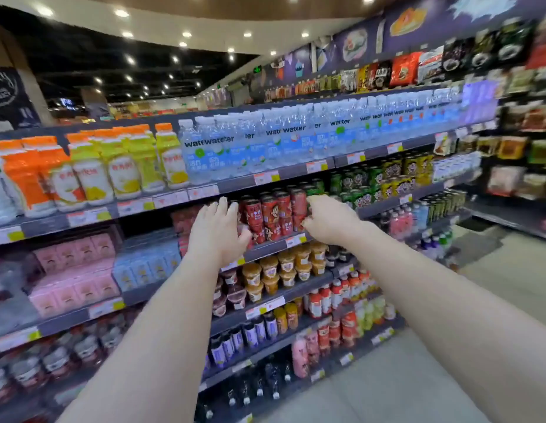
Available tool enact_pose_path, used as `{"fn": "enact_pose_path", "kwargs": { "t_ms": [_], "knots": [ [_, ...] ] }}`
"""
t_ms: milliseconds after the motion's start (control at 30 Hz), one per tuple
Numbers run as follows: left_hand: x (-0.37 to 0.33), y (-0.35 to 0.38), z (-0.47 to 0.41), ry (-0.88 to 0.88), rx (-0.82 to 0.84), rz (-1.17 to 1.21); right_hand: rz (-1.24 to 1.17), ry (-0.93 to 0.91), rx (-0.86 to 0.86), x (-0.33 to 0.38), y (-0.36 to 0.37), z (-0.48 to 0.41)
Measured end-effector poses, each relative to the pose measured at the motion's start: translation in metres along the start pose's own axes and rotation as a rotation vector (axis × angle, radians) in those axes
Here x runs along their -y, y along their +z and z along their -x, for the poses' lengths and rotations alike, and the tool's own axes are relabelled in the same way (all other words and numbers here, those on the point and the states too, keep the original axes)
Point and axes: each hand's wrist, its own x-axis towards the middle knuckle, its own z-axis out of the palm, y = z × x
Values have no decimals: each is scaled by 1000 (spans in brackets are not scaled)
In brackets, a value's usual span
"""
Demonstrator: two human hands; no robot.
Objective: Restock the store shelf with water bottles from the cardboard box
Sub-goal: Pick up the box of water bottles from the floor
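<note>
Clear water bottles point(296, 141) with blue labels fill a long row on the upper shelf point(284, 174). Both my arms reach toward the shelf one level below, where red cans point(274, 215) are stacked. My left hand point(216, 230) is just left of the red cans, its fingers straight and pointing up, with nothing in it. My right hand point(329, 218) is at the right side of the same cans with its back toward me. Its fingers bend forward out of sight, so I cannot tell if it holds anything. No cardboard box is in view.
Yellow and orange drink bottles point(122, 169) stand left of the water. Green and yellow cans point(384, 178) sit right of the red ones. Lower shelves hold cups, cartons and small bottles. The aisle floor point(449, 331) runs along the right.
</note>
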Motion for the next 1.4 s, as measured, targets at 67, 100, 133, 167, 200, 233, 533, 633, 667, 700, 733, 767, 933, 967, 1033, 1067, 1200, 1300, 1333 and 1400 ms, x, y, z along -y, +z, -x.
{"fn": "enact_pose_path", "kwargs": {
  "t_ms": [67, 100, 133, 167, 200, 233, 533, 633, 667, 700, 733, 767, 933, 967, 1033, 1067, 1200, 1300, 1333, 1400],
  "knots": [
    [-27, 13, -5, 32, 44, 12, 43, 26, 35, -25, 4, 10],
    [-43, 23, -7, 58, 75, 27, 49, 49, 54, -43, 8, 16],
    [-62, 29, -8, 84, 93, 42, 54, 77, 74, -59, 10, 23],
    [-83, 37, -11, 108, 112, 55, 50, 102, 90, -78, 14, 27],
    [-105, 41, -13, 134, 129, 67, 40, 124, 103, -98, 17, 32],
    [-127, 46, -17, 166, 144, 74, 32, 143, 107, -120, 20, 37],
    [-361, 56, -91, 357, 181, 109, 27, 326, 137, -342, 7, 74],
    [-442, 52, -116, 407, 188, 167, 38, 388, 136, -419, -4, 85],
    [-469, 52, -123, 428, 208, 184, 35, 411, 123, -443, -7, 88],
    [-495, 53, -129, 453, 231, 200, 28, 441, 121, -466, -10, 91],
    [-520, 55, -136, 481, 251, 208, 19, 472, 124, -487, -14, 95],
    [-544, 57, -141, 507, 258, 212, 4, 495, 122, -509, -16, 98],
    [-651, 74, -180, 599, 274, 221, -142, 630, 90, -612, -18, 99],
    [-670, 83, -190, 620, 283, 208, -150, 652, 90, -633, -15, 96],
    [-709, 105, -210, 666, 293, 156, -155, 688, 96, -675, -8, 86],
    [-728, 117, -223, 688, 299, 130, -154, 701, 100, -695, -4, 79],
    [-810, 158, -292, 701, 305, 140, -152, 728, 99, -786, 8, 30],
    [-873, 179, -354, 702, 320, 177, -163, 734, 95, -847, 11, -11],
    [-893, 185, -372, 709, 330, 173, -166, 736, 111, -866, 13, -23],
    [-930, 197, -407, 727, 350, 155, -169, 734, 154, -904, 16, -46]
  ]
}}
